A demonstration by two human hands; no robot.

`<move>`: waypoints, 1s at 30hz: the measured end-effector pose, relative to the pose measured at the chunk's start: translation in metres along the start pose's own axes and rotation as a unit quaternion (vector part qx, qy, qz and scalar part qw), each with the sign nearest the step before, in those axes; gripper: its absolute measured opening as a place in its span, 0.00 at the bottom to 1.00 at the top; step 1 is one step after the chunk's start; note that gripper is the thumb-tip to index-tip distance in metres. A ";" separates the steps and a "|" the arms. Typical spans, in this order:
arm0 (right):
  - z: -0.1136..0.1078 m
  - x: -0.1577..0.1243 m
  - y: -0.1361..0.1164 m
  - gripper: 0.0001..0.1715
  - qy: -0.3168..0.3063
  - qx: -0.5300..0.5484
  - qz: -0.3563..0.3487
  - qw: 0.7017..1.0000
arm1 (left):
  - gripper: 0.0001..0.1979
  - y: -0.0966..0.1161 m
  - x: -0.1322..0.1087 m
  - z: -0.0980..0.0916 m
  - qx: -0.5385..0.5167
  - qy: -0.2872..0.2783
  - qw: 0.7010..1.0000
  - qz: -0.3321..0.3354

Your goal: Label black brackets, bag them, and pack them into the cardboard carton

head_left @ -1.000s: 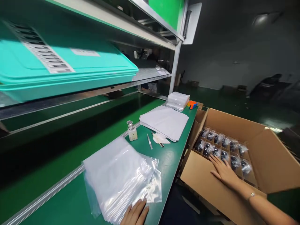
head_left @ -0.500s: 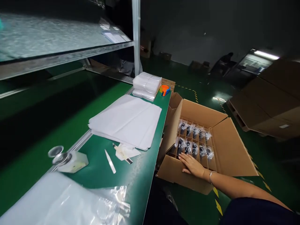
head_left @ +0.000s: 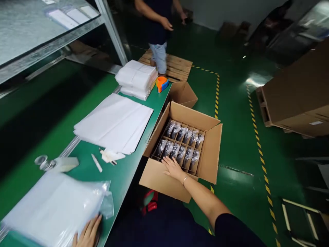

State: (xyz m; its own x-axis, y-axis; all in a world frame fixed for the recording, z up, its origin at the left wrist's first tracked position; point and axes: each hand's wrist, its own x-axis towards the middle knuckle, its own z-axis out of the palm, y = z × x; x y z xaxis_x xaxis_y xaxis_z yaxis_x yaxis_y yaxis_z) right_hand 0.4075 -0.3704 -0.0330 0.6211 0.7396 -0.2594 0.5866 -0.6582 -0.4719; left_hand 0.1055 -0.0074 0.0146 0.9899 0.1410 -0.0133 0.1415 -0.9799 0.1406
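My right hand (head_left: 173, 168) lies flat with its fingers stretched over the near edge of an open cardboard box (head_left: 164, 178), holding nothing. Inside, dark items in clear plastic wrap (head_left: 181, 134) stand in two rows between cardboard dividers (head_left: 177, 141). My left hand (head_left: 88, 234) rests at the edge of a stack of clear plastic bags (head_left: 55, 209) on the green table (head_left: 84, 181), fingers extended. The lower part of this hand is cut off by the frame.
White sheets (head_left: 113, 123), bundled white packs (head_left: 137, 77), an orange-and-blue tape dispenser (head_left: 161, 84), a white pen-like tool (head_left: 96, 163) and a bottle (head_left: 65, 164) are on the table. A person (head_left: 158, 37) stands beyond, by a wooden pallet (head_left: 178, 65). A metal shelf (head_left: 110, 27) overhangs the left.
My left hand has come into view at the plastic bags. My right hand stays at the box's near edge. The box's side flaps look more upright, and a person now shows behind the table.
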 end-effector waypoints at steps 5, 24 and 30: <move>-0.018 -0.014 0.000 0.32 0.019 0.048 0.052 0.997 | 0.21 0.058 0.039 -0.023 -0.043 -0.091 0.995 0.002; -0.058 0.064 -0.020 0.27 -0.061 0.001 0.119 0.991 | 0.26 0.236 0.291 0.048 -0.214 -0.242 0.945 0.044; -0.069 0.040 -0.020 0.28 -0.080 -0.004 0.144 0.986 | 0.22 0.235 0.302 0.058 -0.176 -0.302 0.937 0.009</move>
State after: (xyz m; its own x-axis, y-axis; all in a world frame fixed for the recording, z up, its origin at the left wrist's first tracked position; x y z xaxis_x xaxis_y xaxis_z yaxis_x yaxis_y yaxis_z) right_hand 0.4570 -0.3373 0.0243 0.6727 0.5335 -0.5126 0.4024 -0.8452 -0.3517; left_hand 0.4381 -0.2037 -0.0136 0.8302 -0.0854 -0.5509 0.2184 -0.8593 0.4624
